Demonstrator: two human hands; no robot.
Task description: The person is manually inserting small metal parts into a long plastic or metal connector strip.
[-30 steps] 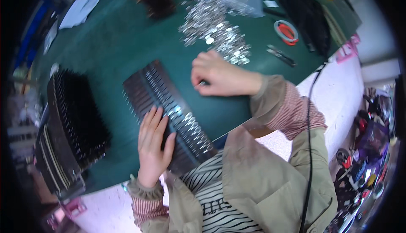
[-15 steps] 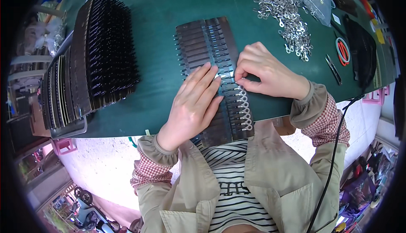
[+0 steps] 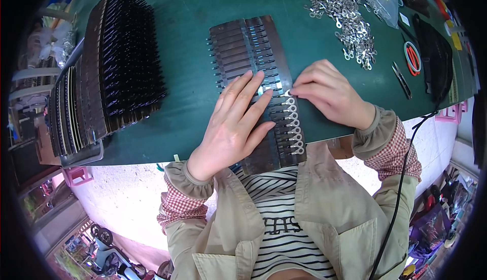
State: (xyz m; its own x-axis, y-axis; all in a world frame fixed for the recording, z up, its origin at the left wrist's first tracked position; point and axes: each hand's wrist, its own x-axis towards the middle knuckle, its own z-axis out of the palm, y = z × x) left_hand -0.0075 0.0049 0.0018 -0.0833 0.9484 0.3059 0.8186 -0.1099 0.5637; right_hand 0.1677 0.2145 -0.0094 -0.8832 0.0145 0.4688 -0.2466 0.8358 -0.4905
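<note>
A long dark brown strip board lies on the table before me, with a row of thin dark pins along each side of its slats. My left hand rests flat across its middle, fingers spread. Silver ring terminals sit on the pins of the near right edge, side by side. At the upper end of that row, my right hand pinches a ring terminal between thumb and forefinger, against a pin. The pins farther up the board carry no rings.
Loose silver terminals lie heaped at the far right, by a clear plastic bag. Nearer are tweezers, an orange-handled tool and a black pouch. Stacked pin-filled boards stand left on the green table.
My right hand has shifted slightly right and down, its fingers now at the topmost ring. The left fingers have spread a little, and the board has moved slightly away from me.
</note>
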